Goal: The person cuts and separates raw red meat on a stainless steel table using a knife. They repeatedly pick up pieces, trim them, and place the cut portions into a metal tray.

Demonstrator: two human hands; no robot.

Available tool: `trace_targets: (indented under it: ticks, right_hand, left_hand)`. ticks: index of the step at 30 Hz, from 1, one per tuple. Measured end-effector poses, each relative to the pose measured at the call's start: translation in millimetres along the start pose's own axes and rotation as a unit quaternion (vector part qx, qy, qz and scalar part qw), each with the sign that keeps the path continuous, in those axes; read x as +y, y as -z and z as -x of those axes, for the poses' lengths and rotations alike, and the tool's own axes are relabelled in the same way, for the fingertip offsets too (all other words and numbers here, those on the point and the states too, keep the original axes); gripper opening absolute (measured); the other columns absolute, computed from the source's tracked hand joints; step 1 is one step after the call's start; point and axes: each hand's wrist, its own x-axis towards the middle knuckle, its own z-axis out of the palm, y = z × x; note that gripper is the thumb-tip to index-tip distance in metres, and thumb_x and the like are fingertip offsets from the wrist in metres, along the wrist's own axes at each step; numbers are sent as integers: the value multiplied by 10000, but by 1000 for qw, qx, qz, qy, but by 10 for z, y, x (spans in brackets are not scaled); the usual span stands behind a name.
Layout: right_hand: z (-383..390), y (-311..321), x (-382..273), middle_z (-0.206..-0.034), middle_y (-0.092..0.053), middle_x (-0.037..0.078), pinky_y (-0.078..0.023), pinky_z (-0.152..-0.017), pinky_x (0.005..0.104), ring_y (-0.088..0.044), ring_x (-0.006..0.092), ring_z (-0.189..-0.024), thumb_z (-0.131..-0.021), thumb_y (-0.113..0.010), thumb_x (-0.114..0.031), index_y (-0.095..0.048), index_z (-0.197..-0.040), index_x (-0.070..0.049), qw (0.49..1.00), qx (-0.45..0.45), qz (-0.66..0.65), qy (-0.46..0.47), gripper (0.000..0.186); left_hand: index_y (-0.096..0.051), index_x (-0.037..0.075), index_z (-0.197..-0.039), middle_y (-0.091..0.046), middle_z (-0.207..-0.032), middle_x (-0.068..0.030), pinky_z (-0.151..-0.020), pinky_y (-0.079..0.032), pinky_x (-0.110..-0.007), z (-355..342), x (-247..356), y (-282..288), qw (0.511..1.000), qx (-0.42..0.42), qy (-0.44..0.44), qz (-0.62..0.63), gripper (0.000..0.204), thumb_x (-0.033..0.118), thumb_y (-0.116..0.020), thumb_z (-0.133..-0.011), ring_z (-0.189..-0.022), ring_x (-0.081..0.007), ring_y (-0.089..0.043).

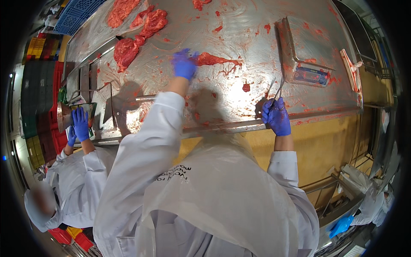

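My left hand [185,64], in a blue glove, is over the steel table and smeared by motion. It is right at the left end of a red strip of meat [214,59]; whether its fingers grip the strip cannot be made out. Near the table's front edge, my gloved right hand [277,116] is closed around what look like scissors [278,88], their two thin blades pointing away from me. Several larger pieces of red meat [126,53] lie at the far left. A small dark red scrap [246,87] sits between my hands.
On the right of the steel table [239,124] stands a metal scale [306,51], a pale bar-shaped object [352,70] beyond it. A co-worker's gloved hands [81,122] are at the table's left end by a metal frame. Stacked crates [40,98] line the left side.
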Motion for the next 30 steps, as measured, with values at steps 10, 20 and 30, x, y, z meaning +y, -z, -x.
trace_targets:
  ticks: [10,20,30]
  right_hand:
    - [34,-195,-141,-803,-539,34,-429,-551,330,-529,198,-660,-929,-437,-561,-544,-906,-157,1000,-3,21,1,419]
    - [-168,-336,-143,-779,-510,67,-426,-503,338,-527,221,-621,-932,-398,-584,-529,-879,-89,995,-83,47,4,514]
    - [-476,-975,110,-753,-474,65,-424,-510,329,-501,206,-645,-931,-406,-580,-506,-883,-81,990,-108,84,-35,511]
  left_hand:
    - [-609,71,-948,-586,-1057,-142,-830,-479,-398,1134,1184,-55,870,-241,-303,305,135,156,-514,-903,-908,-310,-596]
    - [-624,90,-1007,-632,-963,-103,-790,-481,-335,-619,58,1149,939,-134,-79,307,166,163,-579,-865,-830,-225,-614]
    - [-640,52,-1089,-666,-882,-82,-691,-515,-288,-1095,-170,842,877,-218,6,428,287,157,-638,-821,-713,-146,-623]
